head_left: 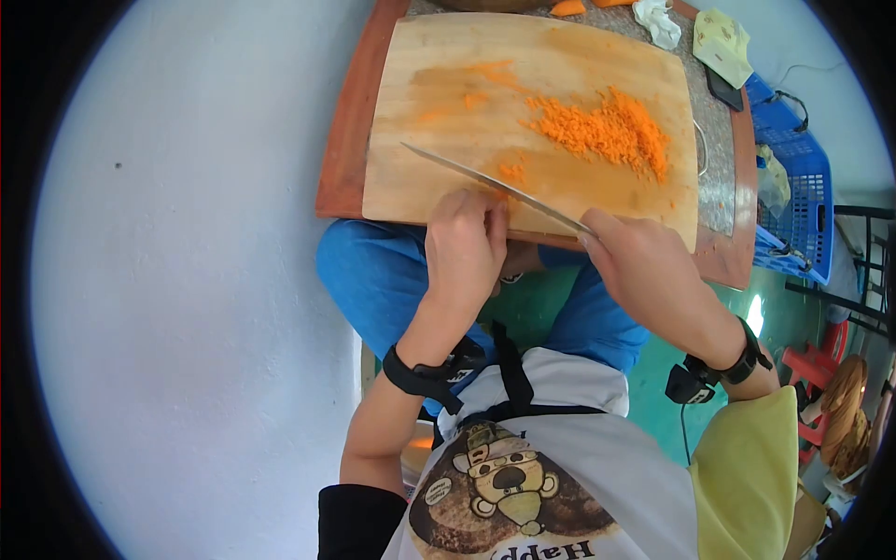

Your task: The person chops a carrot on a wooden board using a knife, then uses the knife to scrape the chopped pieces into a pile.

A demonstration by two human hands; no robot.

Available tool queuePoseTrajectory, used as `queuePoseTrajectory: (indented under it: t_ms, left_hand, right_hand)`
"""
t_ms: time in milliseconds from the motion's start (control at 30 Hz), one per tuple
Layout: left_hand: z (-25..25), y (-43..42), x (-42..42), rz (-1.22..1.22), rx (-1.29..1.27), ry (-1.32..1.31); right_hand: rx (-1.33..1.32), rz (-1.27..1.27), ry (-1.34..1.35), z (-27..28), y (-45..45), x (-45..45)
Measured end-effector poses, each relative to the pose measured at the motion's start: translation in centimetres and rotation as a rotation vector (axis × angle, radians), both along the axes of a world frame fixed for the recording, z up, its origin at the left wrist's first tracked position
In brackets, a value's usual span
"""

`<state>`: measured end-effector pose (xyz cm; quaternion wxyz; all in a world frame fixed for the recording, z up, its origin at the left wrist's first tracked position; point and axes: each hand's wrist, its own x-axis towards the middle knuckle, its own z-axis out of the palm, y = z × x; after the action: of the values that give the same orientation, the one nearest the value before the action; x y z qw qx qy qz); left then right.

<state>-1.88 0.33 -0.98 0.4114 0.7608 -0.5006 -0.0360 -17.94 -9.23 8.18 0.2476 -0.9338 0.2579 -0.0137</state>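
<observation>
My right hand [644, 261] is closed around the handle end of a kitchen knife [485, 179], whose long blade slants up and left across the near part of a wooden cutting board [411, 187]. My left hand [465, 243] is at the board's near edge, its fingers curled together just below the blade. A little orange shows by those fingertips, apparently a carrot piece mostly hidden by the hand. Beyond the blade lie a few cut carrot bits [511, 170]. A larger heap of finely chopped carrot [607, 131] spreads over the board's right half.
Larger carrot pieces [567, 8], a crumpled white tissue [659, 22], a yellow packet [721, 45] and a dark phone [724, 90] lie along the table's far side. A blue plastic basket [812, 173] stands right of the table; a white wall [205, 233] is at left.
</observation>
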Motion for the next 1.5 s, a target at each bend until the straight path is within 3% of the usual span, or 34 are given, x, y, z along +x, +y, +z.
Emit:
queuePoseTrajectory:
  t_ms: [200, 267, 500, 567, 1433, 1500]
  left_hand:
    - [0.9, -0.1, 0.4, 0.005, 0.055, -0.018]
    - [1.5, -0.1, 0.3, 0.046, 0.182, 0.061]
    - [1.2, 0.3, 0.5, 0.003, 0.098, 0.040]
    - [0.9, 0.7, 0.5, -0.036, 0.066, -0.046]
    - [0.3, 0.9, 0.3, 0.008, 0.029, 0.044]
    - [0.5, 0.8, 0.4, 0.015, 0.036, 0.049]
  right_hand:
    - [-0.029, -0.018, 0.085, 0.1, -0.3, 0.7]
    - [0.002, -0.031, 0.077, 0.2, -0.5, 0.5]
    - [0.094, -0.103, -0.053, -0.2, -0.5, -0.5]
    - [0.092, -0.108, -0.044, 0.1, -0.2, -0.7]
    - [-0.028, -0.009, 0.072, 0.2, -0.2, 0.3]
    - [0.074, -0.068, 0.014, 0.3, -0.6, 0.2]
